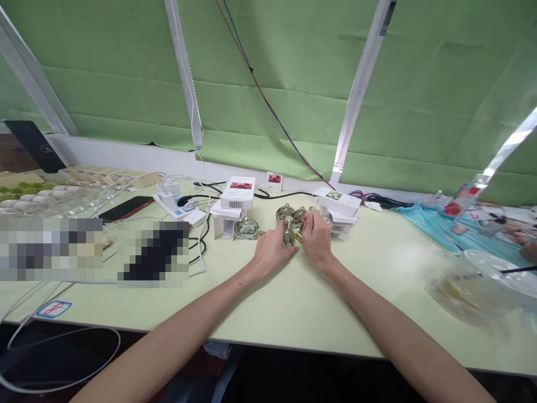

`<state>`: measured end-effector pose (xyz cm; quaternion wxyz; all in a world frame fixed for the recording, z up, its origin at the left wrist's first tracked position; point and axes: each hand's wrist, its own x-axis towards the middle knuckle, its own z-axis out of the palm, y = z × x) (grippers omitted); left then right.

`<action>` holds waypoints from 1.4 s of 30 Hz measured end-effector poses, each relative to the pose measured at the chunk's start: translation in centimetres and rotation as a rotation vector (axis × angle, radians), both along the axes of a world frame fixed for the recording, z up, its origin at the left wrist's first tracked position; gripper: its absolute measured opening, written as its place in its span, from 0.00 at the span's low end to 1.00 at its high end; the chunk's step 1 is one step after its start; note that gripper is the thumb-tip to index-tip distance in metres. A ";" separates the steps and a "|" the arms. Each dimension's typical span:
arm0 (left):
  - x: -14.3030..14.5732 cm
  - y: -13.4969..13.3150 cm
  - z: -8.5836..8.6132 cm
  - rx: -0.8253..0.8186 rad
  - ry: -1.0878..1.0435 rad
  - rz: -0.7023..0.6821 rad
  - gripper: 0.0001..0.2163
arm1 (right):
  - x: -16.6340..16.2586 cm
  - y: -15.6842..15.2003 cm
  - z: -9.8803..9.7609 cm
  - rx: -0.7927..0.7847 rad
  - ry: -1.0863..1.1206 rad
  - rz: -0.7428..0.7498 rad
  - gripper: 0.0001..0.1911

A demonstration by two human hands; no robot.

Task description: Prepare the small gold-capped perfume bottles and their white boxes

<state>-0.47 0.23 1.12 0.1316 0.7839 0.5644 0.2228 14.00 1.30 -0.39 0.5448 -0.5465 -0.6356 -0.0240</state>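
My left hand is wrapped round a small clear glass perfume bottle, held upright just above or on the table. Close beside it, my right hand has its fingers pinched together; whatever they hold is mostly hidden behind them. Behind both hands stand round glass bottles with gold-coloured tops, among them one bottle at the back. Left of my left hand, another round perfume bottle leans near a white box. A small gold cylinder shows between the hands.
White cartons are stacked behind left, and more cartons behind right. A power strip, phone and loose cables lie left. At right are a clear plastic tub and a blue cloth. Part of the left side is pixelated.
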 end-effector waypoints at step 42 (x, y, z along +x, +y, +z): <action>0.1 0.0 -0.2 0.067 -0.119 0.006 0.26 | -1.3 -1.6 1.1 -0.281 -0.363 0.075 0.21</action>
